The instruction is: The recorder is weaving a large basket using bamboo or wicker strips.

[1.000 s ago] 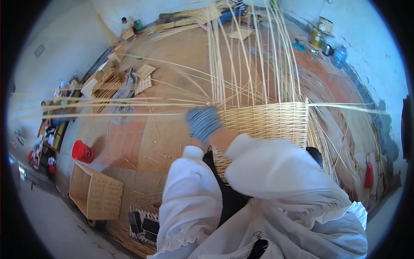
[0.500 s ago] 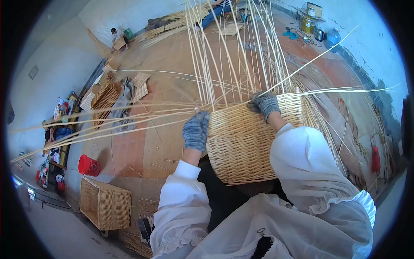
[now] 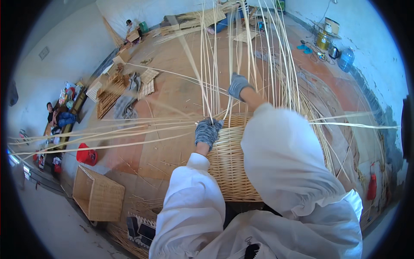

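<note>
A half-woven wicker basket (image 3: 228, 164) rests against my lap, and long pale willow rods (image 3: 210, 56) stand up from its far rim. My left hand (image 3: 208, 133), in a grey knitted glove, is closed on the rim at the basket's left corner, where rods meet. Above the rim, my gloved right hand (image 3: 239, 86) is closed around an upright willow rod. More rods (image 3: 99, 140) stick out level to the left, others (image 3: 353, 125) to the right. My right sleeve covers much of the basket's right side.
A finished wicker basket (image 3: 105, 198) lies on its side at lower left, near a red bucket (image 3: 87, 154). Woven panels (image 3: 110, 95) and cloth lie farther off. Two people sit at the left and far left. A kettle (image 3: 333, 52) and water jug (image 3: 346, 59) stand back right.
My right hand has left the basket's rim and risen away from me, now holding an upright rod. The left hand stays at the corner. Some rods are blurred by motion.
</note>
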Motion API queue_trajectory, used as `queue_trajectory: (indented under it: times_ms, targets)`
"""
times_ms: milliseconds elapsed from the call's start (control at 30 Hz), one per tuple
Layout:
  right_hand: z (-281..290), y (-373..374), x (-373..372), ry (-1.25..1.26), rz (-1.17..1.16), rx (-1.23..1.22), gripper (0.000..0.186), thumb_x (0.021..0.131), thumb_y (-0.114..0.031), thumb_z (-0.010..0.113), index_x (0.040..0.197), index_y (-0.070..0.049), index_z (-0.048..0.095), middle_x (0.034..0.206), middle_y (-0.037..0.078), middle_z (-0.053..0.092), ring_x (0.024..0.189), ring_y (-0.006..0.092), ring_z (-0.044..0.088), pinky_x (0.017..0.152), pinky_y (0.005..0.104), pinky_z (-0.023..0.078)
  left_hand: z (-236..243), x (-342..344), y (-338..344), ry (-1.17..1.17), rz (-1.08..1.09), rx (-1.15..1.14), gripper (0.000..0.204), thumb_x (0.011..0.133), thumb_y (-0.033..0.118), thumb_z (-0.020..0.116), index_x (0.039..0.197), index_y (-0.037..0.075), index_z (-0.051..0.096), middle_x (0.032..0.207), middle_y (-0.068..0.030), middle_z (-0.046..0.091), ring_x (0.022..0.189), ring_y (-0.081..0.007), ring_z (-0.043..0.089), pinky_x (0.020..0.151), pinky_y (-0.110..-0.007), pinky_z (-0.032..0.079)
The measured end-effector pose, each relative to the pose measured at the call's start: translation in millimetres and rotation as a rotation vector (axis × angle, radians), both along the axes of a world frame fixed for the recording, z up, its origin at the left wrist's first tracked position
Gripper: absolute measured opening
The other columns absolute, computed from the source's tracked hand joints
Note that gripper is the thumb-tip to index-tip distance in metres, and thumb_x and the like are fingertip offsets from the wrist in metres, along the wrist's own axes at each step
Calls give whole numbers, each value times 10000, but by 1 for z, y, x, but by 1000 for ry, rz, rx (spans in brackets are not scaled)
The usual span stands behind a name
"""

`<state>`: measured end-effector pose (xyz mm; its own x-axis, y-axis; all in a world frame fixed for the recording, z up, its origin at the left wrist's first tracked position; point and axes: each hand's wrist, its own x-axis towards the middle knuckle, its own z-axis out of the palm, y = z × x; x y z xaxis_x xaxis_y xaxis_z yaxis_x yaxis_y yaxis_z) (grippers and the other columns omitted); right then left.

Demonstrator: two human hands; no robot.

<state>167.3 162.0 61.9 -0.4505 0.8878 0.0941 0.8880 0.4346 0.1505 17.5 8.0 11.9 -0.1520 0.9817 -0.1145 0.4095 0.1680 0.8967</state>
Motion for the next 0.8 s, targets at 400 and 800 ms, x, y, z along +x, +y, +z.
queue_trajectory:
  times_ms: [400,800]
  targets:
    - [-53,-139,80,1743,-102,132,217,929,-221,451,986,-23,520,703,60,553,545,136,540,504,248,478,13,16,27,547,-107,-191,725,728,647,543,1162,66,559,1164,-146,573,1056,-396,526,938,-414,390]
    - [-1,-108,115,1125,124,-47,269,844,-110,565,1068,12,478,889,100,571,1003,252,578,868,312,478,15,99,-44,1042,-383,343,773,729,660,525,1326,184,402,1077,-132,548,1077,-269,468,998,-505,218]
